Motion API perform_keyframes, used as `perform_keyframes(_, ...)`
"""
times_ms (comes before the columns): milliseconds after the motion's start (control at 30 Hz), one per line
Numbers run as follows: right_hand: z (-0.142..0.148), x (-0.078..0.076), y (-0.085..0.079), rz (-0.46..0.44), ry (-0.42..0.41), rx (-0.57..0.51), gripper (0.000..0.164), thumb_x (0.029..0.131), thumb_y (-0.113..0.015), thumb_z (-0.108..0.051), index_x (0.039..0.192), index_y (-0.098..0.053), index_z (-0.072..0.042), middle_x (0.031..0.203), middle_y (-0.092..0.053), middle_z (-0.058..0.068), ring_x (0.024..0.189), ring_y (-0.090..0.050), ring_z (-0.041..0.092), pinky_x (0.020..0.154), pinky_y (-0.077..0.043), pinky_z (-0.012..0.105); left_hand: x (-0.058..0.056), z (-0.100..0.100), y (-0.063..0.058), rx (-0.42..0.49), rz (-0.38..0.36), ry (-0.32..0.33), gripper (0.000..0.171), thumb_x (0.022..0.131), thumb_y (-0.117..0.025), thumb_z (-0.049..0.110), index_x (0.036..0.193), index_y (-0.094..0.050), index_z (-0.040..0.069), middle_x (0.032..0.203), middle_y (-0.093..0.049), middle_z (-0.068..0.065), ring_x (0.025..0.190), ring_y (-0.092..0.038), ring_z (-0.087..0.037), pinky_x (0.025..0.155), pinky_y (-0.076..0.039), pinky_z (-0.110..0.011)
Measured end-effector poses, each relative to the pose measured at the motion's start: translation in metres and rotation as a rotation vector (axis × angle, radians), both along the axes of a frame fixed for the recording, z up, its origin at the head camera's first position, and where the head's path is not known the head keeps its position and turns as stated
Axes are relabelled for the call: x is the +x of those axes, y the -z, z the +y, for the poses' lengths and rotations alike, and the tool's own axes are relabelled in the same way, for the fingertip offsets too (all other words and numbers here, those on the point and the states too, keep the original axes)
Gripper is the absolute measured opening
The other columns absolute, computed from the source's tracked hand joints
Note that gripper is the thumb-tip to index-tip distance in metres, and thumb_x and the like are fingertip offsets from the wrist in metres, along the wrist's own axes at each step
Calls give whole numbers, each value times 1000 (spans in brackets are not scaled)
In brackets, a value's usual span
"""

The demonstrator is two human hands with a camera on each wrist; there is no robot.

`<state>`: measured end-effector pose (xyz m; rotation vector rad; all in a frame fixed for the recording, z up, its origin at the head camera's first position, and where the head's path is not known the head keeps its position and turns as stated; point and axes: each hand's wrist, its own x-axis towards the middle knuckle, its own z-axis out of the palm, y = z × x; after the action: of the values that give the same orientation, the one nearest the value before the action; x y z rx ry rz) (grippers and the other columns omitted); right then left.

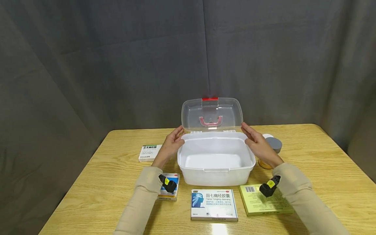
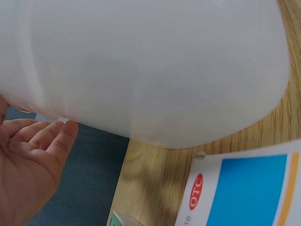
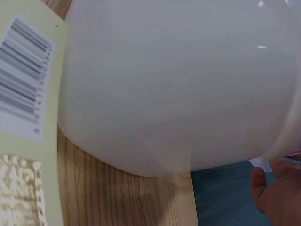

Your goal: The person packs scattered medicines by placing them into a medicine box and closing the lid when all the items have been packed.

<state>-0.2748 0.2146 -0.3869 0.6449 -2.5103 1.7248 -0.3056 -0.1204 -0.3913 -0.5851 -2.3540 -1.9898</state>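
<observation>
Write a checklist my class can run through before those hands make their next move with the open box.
1. Clear lid raised: ok.
2. Left hand at the white box's left side: ok.
3. Right hand at its right side: ok.
4. Yellow-green carton fully visible from the head: not ok, the right wrist camera covers part.
5. Contents of the front middle carton: cannot tell.

The white plastic box (image 1: 214,179) stands upright on the wooden table (image 1: 102,182), its transparent lid (image 1: 192,114) with 1 pink handle (image 1: 211,124) being raised open behind.
</observation>
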Motion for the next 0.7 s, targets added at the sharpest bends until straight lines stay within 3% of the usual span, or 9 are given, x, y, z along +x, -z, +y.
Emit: perform_keyframes(700, -1, -2, 2, -2, 2, 9, 57, 99, -32, 6, 153, -11, 4, 157, -14, 23, 144, -13, 35, 113, -16, 53, -3, 0, 4, -7, -20, -47, 57, 91, -45, -8, 146, -29, -10, 150, -31, -24, 137, -34, -32, 107, -35, -32)
